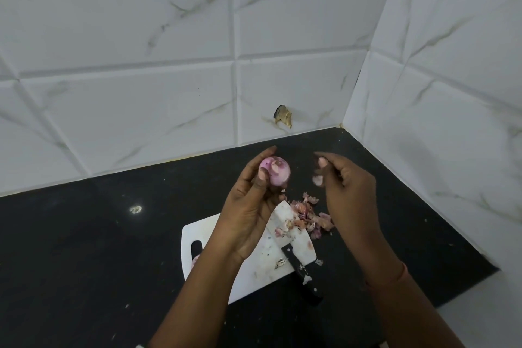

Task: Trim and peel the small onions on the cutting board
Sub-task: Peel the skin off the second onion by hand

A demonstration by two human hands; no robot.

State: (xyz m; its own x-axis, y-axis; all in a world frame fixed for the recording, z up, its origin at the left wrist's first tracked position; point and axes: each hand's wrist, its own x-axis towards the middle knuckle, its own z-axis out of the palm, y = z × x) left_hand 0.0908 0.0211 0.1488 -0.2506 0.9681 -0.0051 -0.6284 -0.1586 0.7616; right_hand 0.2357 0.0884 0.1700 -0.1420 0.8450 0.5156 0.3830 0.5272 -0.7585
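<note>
While the white plastic cutting board (220, 237) lies on the black stone countertop (84, 248), the peeling step is in hand and the work is lifted clear above the board. At the board's left end, a small pinkish object (195, 260) shows through or beside the handle slot; it may be another onion, but this cannot be told. The left hand (248, 206) is raised and grasps a small, round, pink-purple onion (275, 171) between thumb and fingertips, the thumb pressed on its near face; much of the visible surface looks smooth and pale, so peeling appears well advanced, though a loose flap may remain near the top. Below and between the hands, a black-handled knife (299, 268) rests diagonally on the board, its broad blade partly covered by peel; no hand touches it. A heap of dry pink-brown onion skins (308, 215) lies across the board's far right corner and spills onto the countertop. The right hand (347, 186) is apart from the onion, with a pale scrap of skin (317, 180) at its thumb and fingertips, blurred; whether it is pinched or falling free cannot be told. The next move probably calls for discarding this scrap onto the heap, then turning the onion to check for remaining skin.
</note>
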